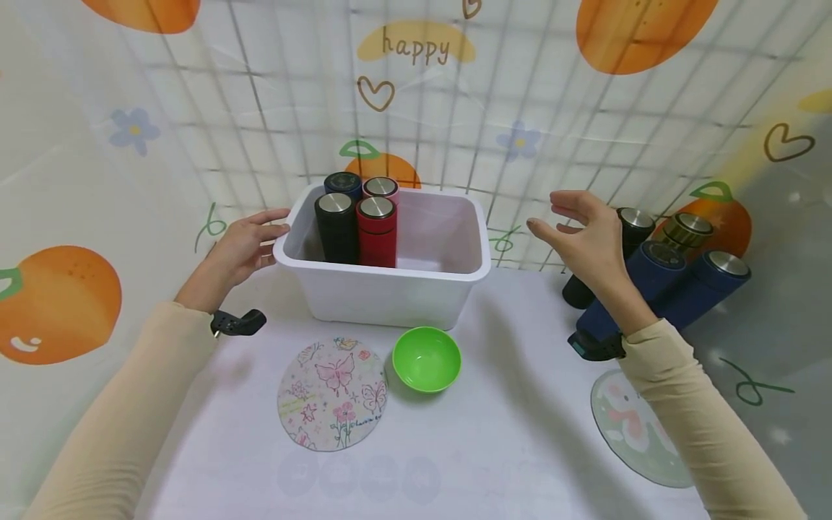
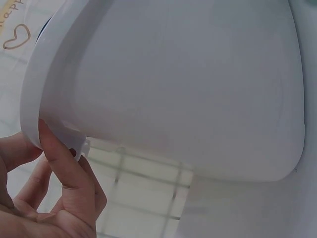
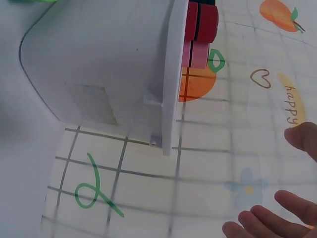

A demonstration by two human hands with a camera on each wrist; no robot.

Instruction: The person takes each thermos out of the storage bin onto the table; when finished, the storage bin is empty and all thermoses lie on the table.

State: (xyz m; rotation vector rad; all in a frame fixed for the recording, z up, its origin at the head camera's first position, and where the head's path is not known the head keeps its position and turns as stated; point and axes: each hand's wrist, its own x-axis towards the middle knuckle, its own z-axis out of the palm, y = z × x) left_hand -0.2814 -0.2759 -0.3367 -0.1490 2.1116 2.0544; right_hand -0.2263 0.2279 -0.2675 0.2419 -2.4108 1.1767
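Observation:
A white plastic bin [image 1: 390,296] stands against the back curtain. Inside its left half stand a black thermos [image 1: 336,231], a red thermos [image 1: 378,238], a dark blue one [image 1: 343,185] and a pink one [image 1: 382,189], all upright. My left hand [image 1: 243,249] grips the bin's left rim, and in the left wrist view its fingers [image 2: 67,163] pinch the lip at the corner. To the right of the bin my right hand [image 1: 588,242] is raised in the air, fingers spread apart and holding nothing. Behind that hand and forearm, a navy thermos [image 1: 705,289] and others are partly hidden.
A green bowl [image 1: 427,360] sits in front of the bin, beside a round butterfly-patterned mat [image 1: 331,397]. Another round mat [image 1: 640,433] lies under the right forearm. A wire grid [image 1: 448,137] shows through the printed curtain at the back.

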